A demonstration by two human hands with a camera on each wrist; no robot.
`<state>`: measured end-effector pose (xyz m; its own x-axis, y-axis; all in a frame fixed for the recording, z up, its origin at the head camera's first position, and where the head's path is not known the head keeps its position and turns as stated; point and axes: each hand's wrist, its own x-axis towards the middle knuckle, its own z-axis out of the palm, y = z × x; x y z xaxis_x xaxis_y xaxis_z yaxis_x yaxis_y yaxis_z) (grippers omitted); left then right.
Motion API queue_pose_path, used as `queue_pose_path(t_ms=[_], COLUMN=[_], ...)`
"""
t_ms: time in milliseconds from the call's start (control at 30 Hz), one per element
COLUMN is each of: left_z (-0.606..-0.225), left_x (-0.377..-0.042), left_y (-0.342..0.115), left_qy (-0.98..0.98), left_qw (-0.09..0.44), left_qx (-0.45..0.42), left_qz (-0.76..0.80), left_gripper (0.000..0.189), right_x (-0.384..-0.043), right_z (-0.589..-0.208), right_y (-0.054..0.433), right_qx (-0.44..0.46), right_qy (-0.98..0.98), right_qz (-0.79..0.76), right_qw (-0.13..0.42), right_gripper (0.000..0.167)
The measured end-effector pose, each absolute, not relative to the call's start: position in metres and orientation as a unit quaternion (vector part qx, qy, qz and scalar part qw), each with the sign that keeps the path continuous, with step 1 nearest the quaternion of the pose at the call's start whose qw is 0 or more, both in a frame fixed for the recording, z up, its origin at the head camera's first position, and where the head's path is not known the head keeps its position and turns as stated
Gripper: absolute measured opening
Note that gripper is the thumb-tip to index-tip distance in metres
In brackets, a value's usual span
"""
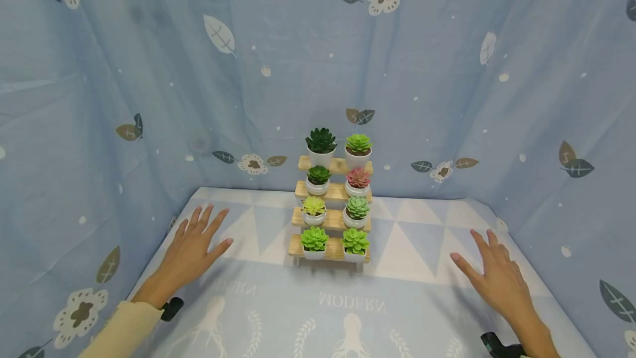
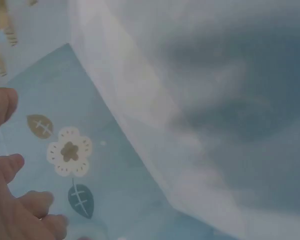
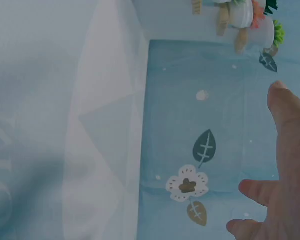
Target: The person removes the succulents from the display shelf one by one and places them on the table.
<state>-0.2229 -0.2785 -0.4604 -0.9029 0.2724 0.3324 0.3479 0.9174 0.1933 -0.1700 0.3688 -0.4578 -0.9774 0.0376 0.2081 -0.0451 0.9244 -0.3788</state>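
A tiered wooden stand (image 1: 334,219) stands at the back middle of the table in the head view. Each of its steps bears two small potted succulents in white pots, among them a dark green one (image 1: 321,141) at the top left and a pink one (image 1: 358,178) on the right. My left hand (image 1: 191,250) hovers over the table's left side, fingers spread, holding nothing. On the other side my right hand (image 1: 499,280) is likewise spread and holds nothing. Both hands are well apart from the stand, whose edge shows in the right wrist view beyond my thumb (image 3: 285,102).
A patterned cloth with triangles and printed lettering covers the table (image 1: 278,291). Blue curtains (image 1: 298,43) with leaves and flowers enclose the back and both sides, close behind the stand. Dark wrist cameras (image 1: 172,309) sit at both wrists.
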Motion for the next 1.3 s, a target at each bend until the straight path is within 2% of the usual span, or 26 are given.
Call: queue_pose_path(t_ms=[167,267,467,700,933,1300], left_z=[-0.457,-0.454,-0.454,-0.458,-0.466,-0.478], left_x=[-0.226,-0.229,-0.236,-0.243,-0.253,-0.268], left_y=[-0.270,-0.265,-0.255,-0.239,-0.216,-0.182], left_qy=[-0.956,-0.946,-0.933,-0.912,-0.899,-0.872], left_qw=[0.119,0.105,0.117,0.125,0.110,0.083], left_qx=[-0.162,-0.156,-0.146,-0.147,-0.151,-0.139], left_qz=[-0.214,-0.263,-0.306,-0.363,-0.397,-0.462], left_gripper=[0.068,0.061,0.050,0.040,0.038,0.040], right_x=[-0.169,-0.172,-0.179,-0.182,-0.189,-0.195], right_z=[-0.459,-0.464,-0.473,-0.483,-0.488,-0.498], right_y=[0.358,0.353,0.346,0.337,0.329,0.318], right_qx=[-0.005,-0.006,0.025,0.054,0.053,0.059], right_qy=[-0.971,-0.967,-0.950,-0.939,-0.934,-0.925], right_qz=[0.219,0.225,0.257,0.291,0.301,0.327], right_qw=[0.096,0.122,0.174,0.176,0.184,0.185], right_gripper=[0.085,0.081,0.069,0.060,0.054,0.053])
